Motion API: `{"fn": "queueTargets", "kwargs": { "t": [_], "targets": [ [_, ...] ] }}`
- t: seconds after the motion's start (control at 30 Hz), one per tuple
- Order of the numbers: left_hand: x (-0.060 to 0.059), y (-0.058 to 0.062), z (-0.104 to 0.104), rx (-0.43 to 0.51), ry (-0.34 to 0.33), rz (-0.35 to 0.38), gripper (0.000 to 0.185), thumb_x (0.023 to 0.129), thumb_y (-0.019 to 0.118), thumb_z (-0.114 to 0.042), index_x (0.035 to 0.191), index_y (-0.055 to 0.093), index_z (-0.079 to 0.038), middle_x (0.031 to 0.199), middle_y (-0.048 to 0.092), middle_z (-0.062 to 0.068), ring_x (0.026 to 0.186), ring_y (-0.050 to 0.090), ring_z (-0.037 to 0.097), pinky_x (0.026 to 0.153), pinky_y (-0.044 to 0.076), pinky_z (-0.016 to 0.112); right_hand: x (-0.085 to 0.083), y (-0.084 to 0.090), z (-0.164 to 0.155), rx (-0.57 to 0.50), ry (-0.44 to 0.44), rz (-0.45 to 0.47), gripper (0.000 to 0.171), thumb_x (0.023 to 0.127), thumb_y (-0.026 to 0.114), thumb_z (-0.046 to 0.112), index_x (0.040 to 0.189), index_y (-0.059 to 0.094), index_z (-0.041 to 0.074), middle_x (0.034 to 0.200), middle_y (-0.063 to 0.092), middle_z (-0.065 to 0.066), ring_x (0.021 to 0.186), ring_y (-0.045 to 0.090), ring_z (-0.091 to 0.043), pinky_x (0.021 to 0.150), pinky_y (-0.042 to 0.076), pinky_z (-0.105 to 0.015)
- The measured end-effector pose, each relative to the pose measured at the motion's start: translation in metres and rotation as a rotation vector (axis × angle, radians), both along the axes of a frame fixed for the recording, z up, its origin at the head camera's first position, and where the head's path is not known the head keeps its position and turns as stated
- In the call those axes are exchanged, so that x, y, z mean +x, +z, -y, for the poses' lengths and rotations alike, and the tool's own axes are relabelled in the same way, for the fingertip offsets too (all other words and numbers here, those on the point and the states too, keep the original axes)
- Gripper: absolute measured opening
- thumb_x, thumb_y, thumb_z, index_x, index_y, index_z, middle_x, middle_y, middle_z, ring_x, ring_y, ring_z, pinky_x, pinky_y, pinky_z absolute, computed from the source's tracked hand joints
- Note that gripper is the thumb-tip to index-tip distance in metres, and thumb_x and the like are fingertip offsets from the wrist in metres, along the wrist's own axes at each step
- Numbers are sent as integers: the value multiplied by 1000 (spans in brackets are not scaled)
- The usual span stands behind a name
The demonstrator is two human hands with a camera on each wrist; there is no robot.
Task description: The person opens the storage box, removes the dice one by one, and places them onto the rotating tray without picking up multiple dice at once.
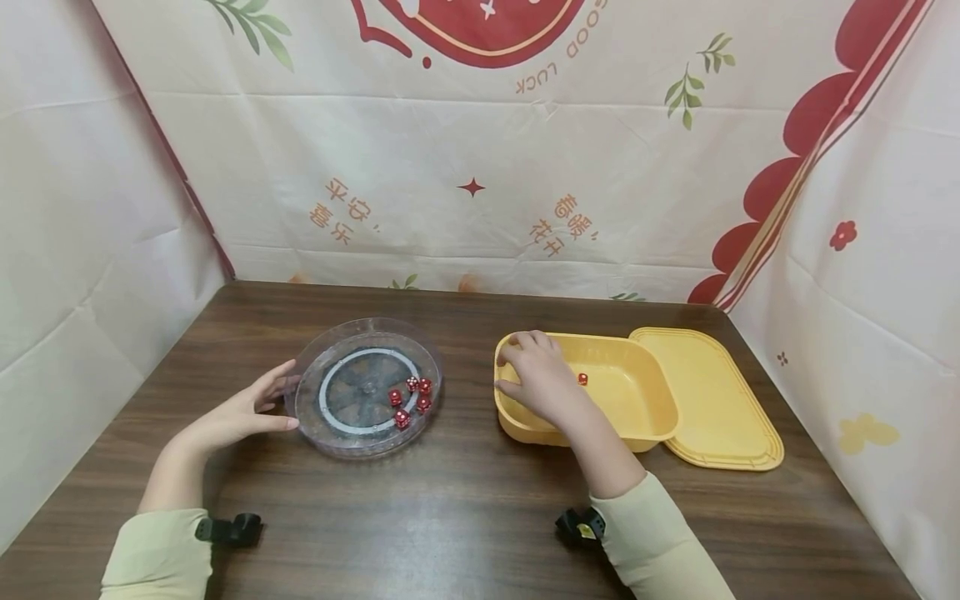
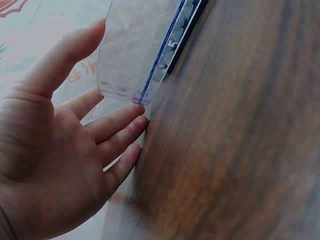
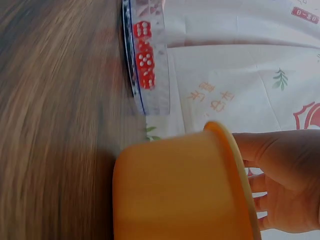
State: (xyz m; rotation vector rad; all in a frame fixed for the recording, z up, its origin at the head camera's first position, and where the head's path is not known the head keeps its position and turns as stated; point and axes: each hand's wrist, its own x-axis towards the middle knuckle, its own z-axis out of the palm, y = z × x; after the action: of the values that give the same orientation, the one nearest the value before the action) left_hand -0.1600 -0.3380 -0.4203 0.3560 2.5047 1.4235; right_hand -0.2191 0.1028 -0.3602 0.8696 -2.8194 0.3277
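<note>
Yellow tub [image 1: 630,408] long axis left-right; right hand [image 1: 542,379] inside, near die [image 1: 582,379].

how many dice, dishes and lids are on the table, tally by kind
red dice in the clear round dish: 5
red dice in the yellow tub: 1
clear round dish: 1
yellow tub: 1
yellow lid: 1
total: 9

Clear round dish [image 1: 367,388] holding red dice [image 1: 411,398], flat beside an open yellow tub [image 1: 628,406] with one die [image 1: 582,378].
</note>
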Motion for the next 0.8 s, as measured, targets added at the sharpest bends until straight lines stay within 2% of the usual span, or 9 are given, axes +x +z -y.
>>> {"fn": "queueTargets", "kwargs": {
  "t": [0.27, 0.8],
  "targets": [
    [0, 1, -1, 1, -4, -5, 94, 87, 71, -17, 153, 6, -4, 149, 19, 33, 136, 17, 50, 105, 21, 62, -2, -1, -19, -17, -33, 15, 23, 82, 76, 25, 98, 69, 11, 118, 56, -14, 119, 42, -38, 99, 30, -57],
    [1, 2, -1, 1, 0, 4, 94, 87, 71, -17, 153, 5, -5, 150, 19, 33, 136, 16, 50, 105, 21, 62, -11, -13, -58, 17, -104, 37, 25, 82, 76, 23, 100, 69, 7, 114, 57, -16, 114, 44, -42, 96, 31, -60]
  ]
}}
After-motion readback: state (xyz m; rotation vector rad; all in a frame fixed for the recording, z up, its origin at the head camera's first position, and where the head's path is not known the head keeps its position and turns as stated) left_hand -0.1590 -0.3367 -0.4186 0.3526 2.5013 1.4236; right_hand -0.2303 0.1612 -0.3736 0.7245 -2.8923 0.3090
